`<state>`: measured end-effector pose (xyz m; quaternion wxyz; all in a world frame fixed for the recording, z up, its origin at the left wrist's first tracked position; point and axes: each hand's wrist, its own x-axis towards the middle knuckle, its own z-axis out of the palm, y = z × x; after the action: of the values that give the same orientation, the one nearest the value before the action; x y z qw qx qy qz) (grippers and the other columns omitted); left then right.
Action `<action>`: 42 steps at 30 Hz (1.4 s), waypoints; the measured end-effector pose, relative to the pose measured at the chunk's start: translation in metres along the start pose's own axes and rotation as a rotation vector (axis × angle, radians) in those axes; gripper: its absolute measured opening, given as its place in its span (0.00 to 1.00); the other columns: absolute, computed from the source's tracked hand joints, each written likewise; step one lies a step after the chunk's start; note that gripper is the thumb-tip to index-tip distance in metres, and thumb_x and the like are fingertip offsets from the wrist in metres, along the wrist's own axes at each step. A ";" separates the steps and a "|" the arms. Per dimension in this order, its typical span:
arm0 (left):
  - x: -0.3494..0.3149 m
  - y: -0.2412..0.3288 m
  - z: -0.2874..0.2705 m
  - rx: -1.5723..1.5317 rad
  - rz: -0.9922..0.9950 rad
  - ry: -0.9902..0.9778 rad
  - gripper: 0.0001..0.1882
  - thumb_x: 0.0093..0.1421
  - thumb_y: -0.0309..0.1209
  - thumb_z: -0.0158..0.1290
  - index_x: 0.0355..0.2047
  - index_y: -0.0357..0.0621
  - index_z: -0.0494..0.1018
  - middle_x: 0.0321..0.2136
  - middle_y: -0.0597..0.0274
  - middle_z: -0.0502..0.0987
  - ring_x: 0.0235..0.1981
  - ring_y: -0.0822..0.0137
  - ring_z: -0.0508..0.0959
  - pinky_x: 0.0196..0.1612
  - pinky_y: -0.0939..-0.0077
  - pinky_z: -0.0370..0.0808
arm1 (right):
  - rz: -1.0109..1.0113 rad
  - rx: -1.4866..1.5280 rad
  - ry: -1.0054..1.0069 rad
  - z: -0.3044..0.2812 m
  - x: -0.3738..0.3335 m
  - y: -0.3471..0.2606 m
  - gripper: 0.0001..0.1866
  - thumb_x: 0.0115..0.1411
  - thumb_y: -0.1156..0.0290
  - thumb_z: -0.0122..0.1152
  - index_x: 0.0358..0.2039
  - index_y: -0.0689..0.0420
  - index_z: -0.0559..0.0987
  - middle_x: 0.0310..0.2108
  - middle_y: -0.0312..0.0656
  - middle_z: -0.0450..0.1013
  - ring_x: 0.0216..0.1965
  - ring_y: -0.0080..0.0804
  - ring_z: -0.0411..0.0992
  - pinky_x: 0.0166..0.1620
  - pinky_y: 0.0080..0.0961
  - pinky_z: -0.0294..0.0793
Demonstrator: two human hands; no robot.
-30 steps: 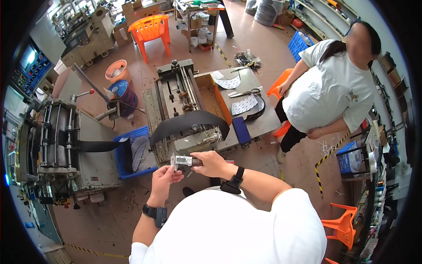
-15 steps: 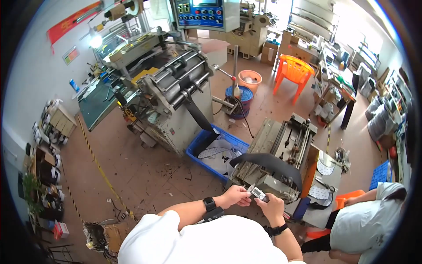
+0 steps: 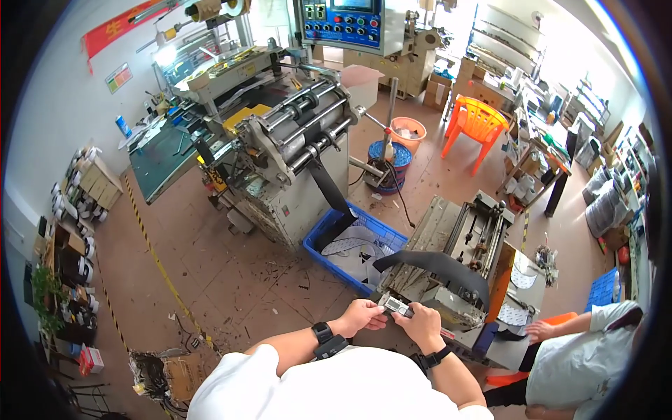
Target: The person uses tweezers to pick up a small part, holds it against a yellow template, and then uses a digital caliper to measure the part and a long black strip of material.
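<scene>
A small digital caliper (image 3: 397, 306) with a grey display is held in front of my body. My right hand (image 3: 422, 327) is closed round its display end, thumb along the near side. At the jaw end, my left hand (image 3: 360, 317) is closed with fingertips pinched together; what lies between them is too small to make out. Just beyond my hands, a wide black strip (image 3: 437, 264) arches over a low grey machine (image 3: 442, 220). Its far left end drops towards a blue crate (image 3: 336, 262) holding white sheets and black material.
A large roller machine (image 3: 294, 150) stands ahead to the left, feeding another black strip down to the crate. On the right, a co-worker (image 3: 581, 357) reaches towards patterned sheets (image 3: 514, 316) on a side table. An orange chair (image 3: 474, 129) and buckets (image 3: 408, 133) stand farther back.
The view has shifted slightly, so the machines sit farther right. My hands and the caliper have moved a little left. The co-worker's hand now extends towards the patterned sheets.
</scene>
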<state>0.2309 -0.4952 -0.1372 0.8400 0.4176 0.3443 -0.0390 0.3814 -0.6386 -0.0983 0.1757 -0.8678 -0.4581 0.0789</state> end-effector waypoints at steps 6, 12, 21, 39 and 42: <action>-0.011 -0.001 -0.015 0.014 0.000 -0.022 0.11 0.69 0.34 0.51 0.40 0.38 0.73 0.36 0.54 0.82 0.35 0.63 0.84 0.40 0.71 0.81 | 0.013 -0.018 0.007 0.007 -0.004 -0.011 0.28 0.47 0.42 0.69 0.25 0.60 0.80 0.22 0.50 0.78 0.26 0.46 0.79 0.31 0.38 0.78; 0.002 -0.007 -0.016 0.021 -0.066 -0.119 0.10 0.69 0.33 0.49 0.40 0.38 0.73 0.35 0.54 0.82 0.34 0.63 0.84 0.39 0.71 0.81 | 0.046 0.010 0.008 0.021 -0.017 -0.004 0.27 0.50 0.43 0.67 0.27 0.60 0.78 0.24 0.51 0.78 0.27 0.47 0.79 0.32 0.39 0.79; -0.001 -0.005 -0.006 0.067 0.006 -0.047 0.09 0.69 0.33 0.50 0.39 0.39 0.72 0.33 0.54 0.82 0.32 0.63 0.84 0.37 0.71 0.81 | 0.036 0.077 0.005 0.028 -0.030 0.009 0.29 0.54 0.47 0.63 0.39 0.63 0.77 0.26 0.52 0.79 0.29 0.47 0.80 0.33 0.38 0.79; 0.019 -0.010 0.073 0.195 0.023 -0.067 0.08 0.68 0.32 0.50 0.38 0.38 0.72 0.33 0.55 0.82 0.31 0.63 0.84 0.37 0.71 0.81 | 0.104 0.134 0.115 0.005 -0.065 0.081 0.30 0.51 0.46 0.67 0.38 0.63 0.78 0.22 0.52 0.77 0.26 0.45 0.79 0.31 0.35 0.79; 0.025 -0.014 0.083 0.229 0.024 -0.062 0.08 0.68 0.32 0.50 0.38 0.38 0.72 0.33 0.55 0.82 0.31 0.63 0.84 0.36 0.71 0.81 | 0.102 0.126 0.087 -0.001 -0.069 0.092 0.30 0.52 0.46 0.66 0.36 0.64 0.78 0.21 0.52 0.77 0.24 0.45 0.79 0.30 0.35 0.79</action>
<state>0.2902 -0.5597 -0.1276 0.7974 0.5135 0.3066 -0.0811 0.4132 -0.7436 -0.1343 0.2453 -0.8799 -0.3993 0.0788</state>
